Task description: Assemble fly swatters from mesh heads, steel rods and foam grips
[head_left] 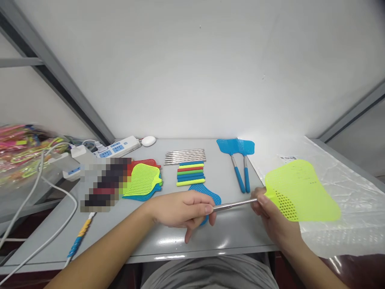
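Between my hands a silver metal rod (236, 204) lies almost level above the table. My left hand (192, 209) is closed round the rod's left end. With thumb and fingers, my right hand (275, 220) pinches the neck of a yellow-green fly swatter head (309, 192) at the rod's right end; the fingers hide how the two meet. Under my left hand lies a blue swatter head (214, 196), partly covered. Beyond it are several coloured handle grips (191, 174) in a row and several metal rods (185, 156) side by side.
Left of the grips lies a stack of swatter heads (146, 178) beside a blurred-out object (105, 184). Two blue fly swatters (237, 170) lie at the back. A plastic bag (339, 168) covers the right side. Power strips (117, 148) and white cables (57, 186) occupy the left.
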Motion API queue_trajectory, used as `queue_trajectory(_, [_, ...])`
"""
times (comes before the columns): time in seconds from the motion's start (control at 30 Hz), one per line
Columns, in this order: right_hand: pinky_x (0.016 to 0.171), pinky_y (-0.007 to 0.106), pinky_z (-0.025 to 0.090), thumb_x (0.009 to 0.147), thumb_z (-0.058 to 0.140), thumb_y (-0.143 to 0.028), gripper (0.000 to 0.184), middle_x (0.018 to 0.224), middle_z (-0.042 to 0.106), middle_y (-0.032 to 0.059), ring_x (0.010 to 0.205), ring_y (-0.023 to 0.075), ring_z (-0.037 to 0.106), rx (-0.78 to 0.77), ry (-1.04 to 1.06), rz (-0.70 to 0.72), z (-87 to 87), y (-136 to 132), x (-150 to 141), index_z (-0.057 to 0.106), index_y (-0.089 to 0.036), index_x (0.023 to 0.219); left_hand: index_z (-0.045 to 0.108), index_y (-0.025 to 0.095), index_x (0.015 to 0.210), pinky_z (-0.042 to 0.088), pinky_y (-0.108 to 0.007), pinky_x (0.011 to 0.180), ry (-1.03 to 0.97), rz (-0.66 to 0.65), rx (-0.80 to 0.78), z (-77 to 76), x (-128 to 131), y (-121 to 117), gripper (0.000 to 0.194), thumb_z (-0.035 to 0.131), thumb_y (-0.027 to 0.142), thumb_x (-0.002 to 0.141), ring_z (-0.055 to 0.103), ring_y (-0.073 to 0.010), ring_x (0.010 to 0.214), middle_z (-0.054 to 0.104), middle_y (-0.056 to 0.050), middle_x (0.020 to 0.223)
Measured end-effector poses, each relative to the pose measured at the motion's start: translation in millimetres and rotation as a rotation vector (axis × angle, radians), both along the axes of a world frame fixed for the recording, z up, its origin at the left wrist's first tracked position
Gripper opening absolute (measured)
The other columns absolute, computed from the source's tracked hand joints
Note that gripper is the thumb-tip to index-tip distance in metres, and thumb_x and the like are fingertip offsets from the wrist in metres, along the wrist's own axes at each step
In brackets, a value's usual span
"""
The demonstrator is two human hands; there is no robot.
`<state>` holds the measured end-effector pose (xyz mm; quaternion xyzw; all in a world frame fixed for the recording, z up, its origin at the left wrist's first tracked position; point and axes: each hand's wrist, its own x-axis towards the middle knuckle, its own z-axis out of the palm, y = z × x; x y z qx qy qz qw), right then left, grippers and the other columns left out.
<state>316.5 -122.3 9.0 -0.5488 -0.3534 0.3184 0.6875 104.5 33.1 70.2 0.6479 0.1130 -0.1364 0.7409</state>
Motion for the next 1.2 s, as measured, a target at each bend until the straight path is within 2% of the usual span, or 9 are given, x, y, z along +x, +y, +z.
queue_trajectory(0.1, [0.051,0.029,0.029,0.084,0.069,-0.037,0.024,0.062,0.043,-0.0034,0.055,0.0123,0.039,0.089,0.037,0.0,6.2,-2,4,0.054,-0.023,0.071,0.059,0.019,0.09,0.047,-0.022,0.045,-0.002,0.0,-0.014,-3.8,-3,2,0.033,0.046,0.048,0.097,0.025,-0.0087,0.039,0.026,0.01,0.044])
queue_trajectory(0.2, [0.051,0.03,0.028,0.086,0.067,-0.037,0.027,0.059,0.039,-0.0043,0.053,0.0119,0.036,0.092,0.027,0.004,10.1,0,0,0.052,-0.022,0.069,0.058,0.019,0.088,0.048,-0.023,0.046,-0.011,0.007,-0.034,-9.5,-5,4,0.032,0.045,0.046,0.098,0.023,-0.0075,0.035,0.028,0.011,0.04])
queue_trajectory(0.3, [0.052,0.03,0.027,0.091,0.06,-0.037,0.031,0.057,0.037,-0.0048,0.052,0.0121,0.035,0.105,0.026,0.042,9.8,3,-12,0.049,-0.023,0.066,0.057,0.02,0.098,0.046,-0.023,0.044,-0.011,0.002,-0.082,-10.8,-4,2,0.027,0.042,0.043,0.099,0.022,-0.0065,0.031,0.035,0.012,0.039])
queue_trajectory(0.47, [0.056,0.03,0.029,0.096,0.052,-0.039,0.043,0.057,0.04,-0.0024,0.058,0.0135,0.04,0.126,-0.083,0.164,0.5,9,-32,0.044,-0.021,0.058,0.046,0.022,0.124,0.042,-0.021,0.04,-0.008,-0.167,-0.302,-7.6,1,-5,0.029,0.038,0.035,0.099,0.044,-0.0136,0.029,0.047,0.009,0.036])
queue_trajectory(0.53, [0.055,0.03,0.028,0.098,0.049,-0.041,0.046,0.057,0.038,-0.0025,0.056,0.013,0.038,0.096,-0.08,0.182,-4.6,12,-35,0.044,-0.021,0.056,0.048,0.021,0.121,0.044,-0.023,0.041,-0.008,-0.17,-0.331,-9.5,3,-7,0.03,0.036,0.038,0.1,0.05,-0.016,0.031,0.046,0.008,0.034])
queue_trajectory(0.67, [0.051,0.031,0.024,0.1,0.043,-0.044,0.049,0.055,0.034,-0.0037,0.052,0.0124,0.033,0.012,-0.024,0.215,-10.7,16,-36,0.042,-0.021,0.056,0.053,0.02,0.107,0.05,-0.025,0.044,0.042,-0.092,-0.291,-16.9,4,-4,0.031,0.033,0.043,0.101,0.045,-0.0114,0.027,0.055,0.005,0.041])
queue_trajectory(0.83, [0.057,0.031,0.026,0.101,0.041,-0.04,0.052,0.059,0.035,-0.0019,0.059,0.0133,0.037,0.066,-0.167,0.172,-8.8,11,-37,0.041,-0.02,0.053,0.049,0.021,0.093,0.049,-0.026,0.041,0.079,-0.102,-0.318,-17.5,1,2,0.021,0.039,0.038,0.1,0.03,-0.0086,0.023,0.047,0.01,0.037])
queue_trajectory(0.97, [0.056,0.031,0.025,0.1,0.044,-0.039,0.051,0.057,0.035,-0.0022,0.058,0.0133,0.037,0.091,-0.11,0.115,-2.8,7,-27,0.041,-0.02,0.053,0.045,0.022,0.089,0.046,-0.024,0.037,0.046,-0.113,-0.276,-13.3,-3,5,0.021,0.039,0.039,0.1,0.027,-0.0091,0.024,0.037,0.013,0.035])
queue_trajectory(1.2, [0.05,0.03,0.023,0.096,0.053,-0.031,0.045,0.051,0.032,-0.005,0.049,0.0108,0.031,0.261,0.067,-0.098,33.2,-1,19,0.042,-0.02,0.054,0.041,0.023,0.084,0.052,-0.027,0.046,0.018,-0.155,-0.163,-12.7,-17,21,0.026,0.04,0.044,0.1,0.028,-0.0079,0.026,0.032,0.014,0.039])
